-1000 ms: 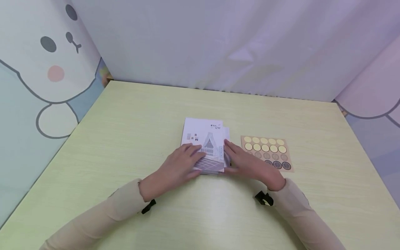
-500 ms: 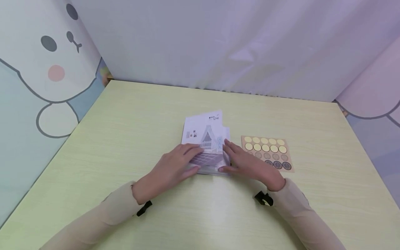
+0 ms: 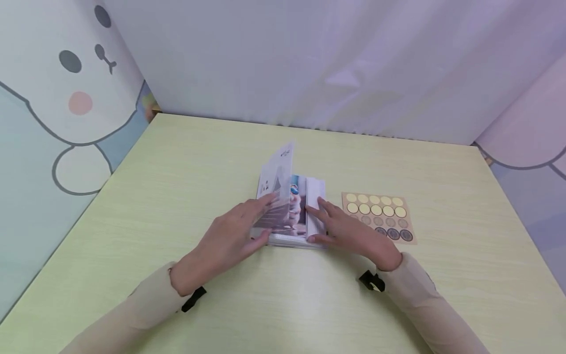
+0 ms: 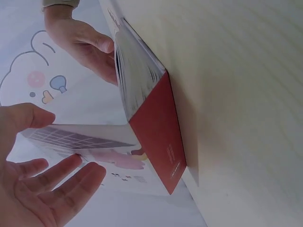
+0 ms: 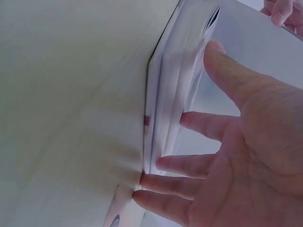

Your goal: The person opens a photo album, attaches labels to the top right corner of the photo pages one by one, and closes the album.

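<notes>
A thick paperback book [image 3: 294, 242] lies on the table, its pale illustrated front cover [image 3: 279, 184] raised at a slant. My left hand [image 3: 230, 228] holds this cover, thumb at its lower edge and fingers along the outer face. Under it shows a colour picture [image 3: 296, 204] of a white furry animal. A red spine [image 4: 158, 135] is visible in the left wrist view. My right hand [image 3: 347, 228] rests at the book's right side. In the right wrist view its fingers [image 5: 189, 165] extend against the page edges [image 5: 173, 85].
Right of the book lies a brown sheet of round stickers [image 3: 376, 216], partly covered by my right hand. The pale wooden table [image 3: 199, 157] ends at a hanging curtain [image 3: 287, 64] behind. Printed cartoon cloth [image 3: 79, 128] hangs at the left.
The front cover has swung up and to the left, and the picture beneath is now exposed. My left hand has moved left with it. The right hand has stayed nearly still.
</notes>
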Tool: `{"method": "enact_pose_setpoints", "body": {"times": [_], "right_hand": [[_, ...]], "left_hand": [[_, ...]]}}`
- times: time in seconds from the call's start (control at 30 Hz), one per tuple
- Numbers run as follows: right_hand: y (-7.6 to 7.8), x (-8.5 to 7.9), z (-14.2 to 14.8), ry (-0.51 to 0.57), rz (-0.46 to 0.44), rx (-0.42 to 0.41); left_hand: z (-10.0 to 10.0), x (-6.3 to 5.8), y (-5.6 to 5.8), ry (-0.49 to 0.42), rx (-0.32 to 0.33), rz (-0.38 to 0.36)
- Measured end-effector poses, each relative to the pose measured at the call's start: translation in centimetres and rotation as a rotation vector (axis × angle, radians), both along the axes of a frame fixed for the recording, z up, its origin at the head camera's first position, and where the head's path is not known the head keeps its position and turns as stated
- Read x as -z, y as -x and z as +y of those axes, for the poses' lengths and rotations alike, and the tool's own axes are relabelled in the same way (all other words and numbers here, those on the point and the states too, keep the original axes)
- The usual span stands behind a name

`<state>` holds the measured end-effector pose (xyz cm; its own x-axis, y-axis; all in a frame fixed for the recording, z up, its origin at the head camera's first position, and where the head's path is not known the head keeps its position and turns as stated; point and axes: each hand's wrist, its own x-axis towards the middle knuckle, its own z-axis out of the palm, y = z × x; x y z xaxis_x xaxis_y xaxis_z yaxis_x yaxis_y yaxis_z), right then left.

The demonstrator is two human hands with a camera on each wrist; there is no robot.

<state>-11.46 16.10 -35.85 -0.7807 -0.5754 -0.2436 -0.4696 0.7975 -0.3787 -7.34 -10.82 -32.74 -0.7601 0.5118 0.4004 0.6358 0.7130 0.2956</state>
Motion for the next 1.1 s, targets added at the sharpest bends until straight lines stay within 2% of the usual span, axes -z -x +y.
{"method": "enact_pose_setpoints", "body": {"times": [0.3,0.47,0.8,1.1], "right_hand": [[0.3,-0.3,-0.8,-0.05,0.085,-0.031],[0.4,-0.6,-1.3,-0.045,0.065,-0.015],[0.6,-0.4,-1.7,-0.011,0.06,-0.009],[0.6,-0.5,-1.9,-0.014,0.095,-0.029]], "left_hand": [[-1.6,-0.6,-0.5,-0.062,-0.12,-0.061],[-2.2,-0.7,-0.7,-0.071,-0.177,-0.097],[-3.2,-0.4,-1.1,-0.083,-0.233,-0.068],[-3.7,0.0,-1.4,-0.091,-0.27,-0.096]]}}
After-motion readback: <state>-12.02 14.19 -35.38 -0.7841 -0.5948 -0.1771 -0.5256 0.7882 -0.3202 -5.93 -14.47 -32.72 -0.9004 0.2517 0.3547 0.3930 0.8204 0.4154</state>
